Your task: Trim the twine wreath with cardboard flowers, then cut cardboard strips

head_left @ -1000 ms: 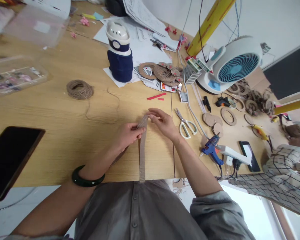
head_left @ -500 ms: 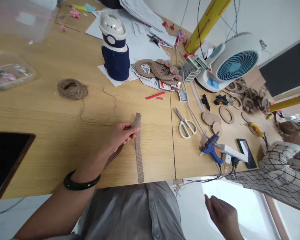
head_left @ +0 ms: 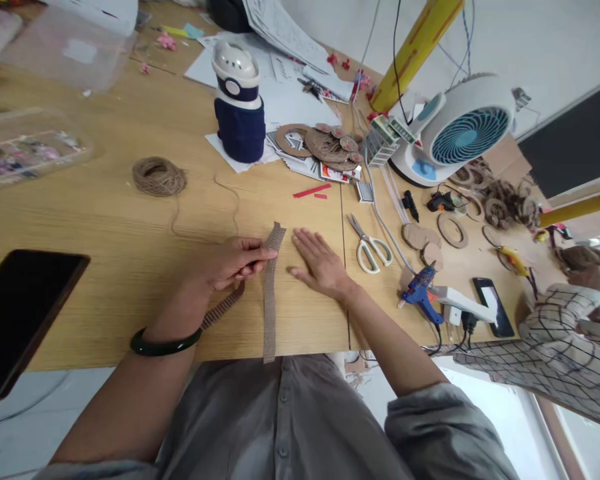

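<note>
A long strip of corrugated cardboard (head_left: 269,313) lies on the wooden table (head_left: 105,267), running from the table's near edge up to its bent top end. My left hand (head_left: 233,261), with a dark green bangle (head_left: 163,343) on the wrist, pinches the strip near its top; a second strip end runs under that hand toward the bangle. My right hand (head_left: 320,263) lies flat on the table just right of the strip, fingers spread, holding nothing.
White-handled scissors (head_left: 373,247), a blue glue gun (head_left: 420,293), cardboard discs and rings (head_left: 453,230), a desk fan (head_left: 463,130), a navy and white bottle (head_left: 239,107), a twine coil (head_left: 159,177), a dark tablet (head_left: 20,313) and a phone (head_left: 490,297) lie about. Another person's checked sleeve (head_left: 560,360) is at right.
My right hand left the strip, dropped below the table edge, then came back up and now lies flat beside it. My left hand kept its hold on the strip.
</note>
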The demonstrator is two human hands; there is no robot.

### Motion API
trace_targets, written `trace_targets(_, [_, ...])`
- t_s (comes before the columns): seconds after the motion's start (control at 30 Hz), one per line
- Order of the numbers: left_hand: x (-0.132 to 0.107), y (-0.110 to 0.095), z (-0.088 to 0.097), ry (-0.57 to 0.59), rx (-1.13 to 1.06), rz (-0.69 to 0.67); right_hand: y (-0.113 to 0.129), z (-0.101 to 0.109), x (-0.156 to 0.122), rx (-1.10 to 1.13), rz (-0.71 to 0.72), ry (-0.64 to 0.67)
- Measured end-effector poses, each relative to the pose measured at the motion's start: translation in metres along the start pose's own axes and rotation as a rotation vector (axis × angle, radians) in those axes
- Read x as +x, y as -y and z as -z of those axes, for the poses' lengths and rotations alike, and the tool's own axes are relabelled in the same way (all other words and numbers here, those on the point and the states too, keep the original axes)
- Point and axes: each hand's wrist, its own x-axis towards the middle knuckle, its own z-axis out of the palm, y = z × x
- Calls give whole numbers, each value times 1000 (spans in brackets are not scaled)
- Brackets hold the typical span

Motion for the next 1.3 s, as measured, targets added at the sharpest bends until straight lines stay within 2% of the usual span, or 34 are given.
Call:
trace_targets(0.07, [1,1,1,17,-4,-7,8,-5,-1,45,197,88])
trace_targets(0.13, [1,0,0,11,-8,-8,21,-1,-24,94,327,136])
trace_targets(0.2, [0,0,-4,-9,5,7,36,7,-68,112,342,188])
trace_targets(0.27, [-1,0,-8,-42,32,16,49,17,-131,97,317,230])
trace_targets(0.33, [-2,2,-14,-76,78,-2,60,23,-205,53,260,272])
trace_targets(0.43, [-1,6,-20,-103,183,-57,74,28,-303,-120,-4,276])
trace_targets(0.5, [0,8,-23,-112,243,-72,81,29,-336,-226,-161,230])
trace_targets(0.53, [0,8,-24,-119,262,-71,84,30,-339,-206,-203,201])
trace_targets(0.6, [0,7,-25,-135,275,-66,86,34,-320,-135,-192,154])
trace_targets(0.7, [-4,0,-23,-130,335,-37,82,40,-258,-128,12,38])
trace_targets(0.73, [-7,-4,-22,-126,380,-23,78,42,-236,-132,32,-24])
trace_targets(0.8, [-13,-14,-17,-141,496,0,69,44,-197,-115,-17,-146])
trace_targets(0.9, [-17,-30,-4,-221,673,21,55,40,-152,-94,25,-187])
trace_targets(1.03, [-11,-44,15,-332,905,11,42,26,-105,-27,104,-241])
trace_targets(1.13, [-9,-50,17,-470,973,-87,36,16,-71,189,-12,-285])
trace_targets(1.2, [-8,-52,8,-516,928,-191,30,13,-47,466,-193,-328])
trace_targets(1.23, [-7,-53,1,-498,876,-233,27,12,-36,645,-295,-371])
trace_targets(1.3, [-1,-51,-15,-361,692,-279,17,12,-14,1019,-427,-418])
